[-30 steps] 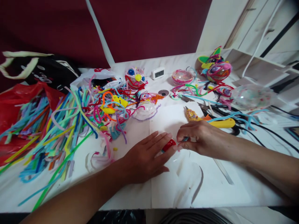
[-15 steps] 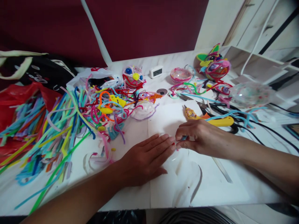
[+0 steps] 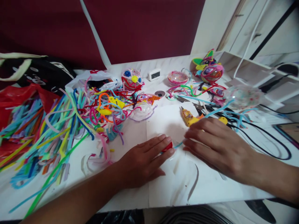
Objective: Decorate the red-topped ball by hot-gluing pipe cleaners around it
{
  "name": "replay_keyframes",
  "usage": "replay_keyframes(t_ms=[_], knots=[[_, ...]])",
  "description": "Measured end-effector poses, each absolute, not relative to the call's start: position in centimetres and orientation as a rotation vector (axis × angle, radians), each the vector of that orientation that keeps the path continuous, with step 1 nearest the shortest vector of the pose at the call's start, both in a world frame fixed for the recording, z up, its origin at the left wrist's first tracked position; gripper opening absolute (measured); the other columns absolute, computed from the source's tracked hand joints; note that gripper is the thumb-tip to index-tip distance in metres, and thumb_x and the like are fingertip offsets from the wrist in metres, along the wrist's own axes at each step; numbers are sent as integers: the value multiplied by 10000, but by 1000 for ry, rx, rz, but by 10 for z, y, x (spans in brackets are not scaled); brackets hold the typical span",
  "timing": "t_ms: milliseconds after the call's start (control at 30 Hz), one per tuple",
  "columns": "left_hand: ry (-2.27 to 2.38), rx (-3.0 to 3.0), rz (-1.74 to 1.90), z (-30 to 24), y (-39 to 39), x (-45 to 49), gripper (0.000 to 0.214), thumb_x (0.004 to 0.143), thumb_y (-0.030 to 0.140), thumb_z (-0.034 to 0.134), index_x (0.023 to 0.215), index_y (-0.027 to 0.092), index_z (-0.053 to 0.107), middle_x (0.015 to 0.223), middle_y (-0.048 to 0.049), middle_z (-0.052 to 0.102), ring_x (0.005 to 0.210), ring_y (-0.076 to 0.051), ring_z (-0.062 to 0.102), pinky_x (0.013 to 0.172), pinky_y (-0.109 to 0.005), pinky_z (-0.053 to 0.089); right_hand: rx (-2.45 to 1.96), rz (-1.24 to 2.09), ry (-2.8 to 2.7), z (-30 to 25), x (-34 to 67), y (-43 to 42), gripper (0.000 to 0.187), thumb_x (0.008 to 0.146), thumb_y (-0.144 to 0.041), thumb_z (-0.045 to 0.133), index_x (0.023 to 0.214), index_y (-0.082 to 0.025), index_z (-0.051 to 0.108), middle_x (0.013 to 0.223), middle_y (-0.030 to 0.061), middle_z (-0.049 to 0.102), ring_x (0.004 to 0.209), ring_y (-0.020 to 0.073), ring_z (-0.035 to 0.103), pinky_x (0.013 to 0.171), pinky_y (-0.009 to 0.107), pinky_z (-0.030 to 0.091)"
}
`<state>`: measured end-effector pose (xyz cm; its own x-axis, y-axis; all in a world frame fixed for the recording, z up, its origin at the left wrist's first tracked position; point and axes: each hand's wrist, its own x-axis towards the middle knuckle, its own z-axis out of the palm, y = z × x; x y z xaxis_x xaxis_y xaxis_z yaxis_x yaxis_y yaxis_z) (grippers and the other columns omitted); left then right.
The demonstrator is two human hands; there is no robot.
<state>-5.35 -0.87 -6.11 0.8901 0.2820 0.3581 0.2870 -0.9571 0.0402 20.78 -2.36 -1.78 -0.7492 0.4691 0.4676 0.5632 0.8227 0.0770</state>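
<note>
My left hand (image 3: 146, 161) lies nearly flat on the white paper (image 3: 168, 186), fingers stretched out over a small red round piece (image 3: 167, 146) that shows between the fingertips. From beside this piece a light blue pipe cleaner (image 3: 178, 145) runs to my right hand (image 3: 215, 144), whose bent fingers are closed on it. Its long free end sticks up past the knuckles. A clear plastic piece is faintly visible under the left fingertips. Just behind the right hand is a yellow glue gun (image 3: 188, 117), partly covered by that hand.
Many loose pipe cleaners (image 3: 58, 133) cover the left side, beside a red bag (image 3: 35, 93). A decorated ball (image 3: 132, 79), a small clock (image 3: 154, 75) and a pink-rimmed bowl (image 3: 177, 77) stand behind. A clear bowl (image 3: 244, 96) and a black cable (image 3: 263, 155) lie right.
My right hand has moved right and turned, drawing the light blue pipe cleaner away from the left fingertips. More of the red piece shows now. The left hand has stayed almost still.
</note>
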Motion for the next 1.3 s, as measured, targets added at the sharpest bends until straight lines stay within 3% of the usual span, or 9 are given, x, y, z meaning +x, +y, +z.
replay_keyframes(t_ms=[67, 167, 300, 567, 700, 900, 1067, 1300], knots=[[-456, -3045, -572, -62, -9, -54, 520, 947, 394, 473, 1335, 49, 435, 1434, -216, 409, 1408, -321, 264, 1116, -499, 384, -793, -388, -2507, -24, 220, -39, 99, 881, -108, 545, 856, -144, 634, 879, 93, 670, 858, 232, 562, 736, 395, 429], [-458, -3044, -574, -62, -8, -54, 518, 949, 398, 467, 1334, 53, 440, 1436, -213, 409, 1412, -320, 253, 1116, -507, 381, -999, -258, -2505, -38, 242, -51, 91, 873, -104, 550, 899, -134, 633, 875, 88, 661, 859, 217, 577, 764, 390, 475], [-445, -3040, -585, -63, -8, -54, 525, 945, 394, 477, 1337, 47, 440, 1436, -220, 405, 1414, -325, 247, 1118, -511, 376, -1297, -294, -2462, -52, 265, -45, 225, 890, -160, 491, 1071, -123, 620, 1088, 141, 635, 1012, 272, 564, 837, 448, 508], [-448, -3021, -560, -63, -8, -54, 526, 944, 385, 479, 1338, 40, 436, 1443, -238, 386, 1408, -343, 251, 1096, -523, 398, -1460, -528, -2556, -53, 270, -7, 356, 885, -175, 440, 1200, -102, 588, 1175, 154, 625, 1055, 338, 541, 854, 496, 464], [-444, -3022, -554, -63, -8, -54, 527, 936, 382, 496, 1332, 37, 444, 1440, -243, 388, 1405, -351, 253, 1098, -526, 395, -1394, -490, -2676, -51, 264, 15, 357, 925, -218, 423, 1242, -133, 564, 1204, 126, 630, 1089, 304, 542, 885, 435, 433], [-435, -3020, -540, -63, -7, -55, 537, 934, 393, 497, 1341, 49, 433, 1445, -231, 386, 1413, -340, 238, 1100, -523, 392, -1408, -512, -2662, -50, 256, 30, 323, 865, -255, 507, 1155, -156, 608, 1057, 115, 673, 933, 284, 583, 783, 401, 402], [-436, -3025, -562, -63, -7, -55, 538, 929, 385, 507, 1338, 43, 434, 1440, -240, 389, 1408, -346, 247, 1094, -523, 400, -1382, -625, -2644, -54, 258, 30, 269, 851, -270, 510, 1046, -129, 629, 1054, 140, 651, 936, 292, 563, 779, 410, 382], [-454, -3035, -583, -63, -9, -54, 529, 945, 407, 466, 1337, 52, 432, 1433, -230, 405, 1411, -331, 247, 1102, -524, 388, -1343, -511, -2618, -39, 266, 33, 212, 918, -216, 446, 1021, -120, 605, 999, 168, 622, 957, 289, 552, 822, 413, 411]])
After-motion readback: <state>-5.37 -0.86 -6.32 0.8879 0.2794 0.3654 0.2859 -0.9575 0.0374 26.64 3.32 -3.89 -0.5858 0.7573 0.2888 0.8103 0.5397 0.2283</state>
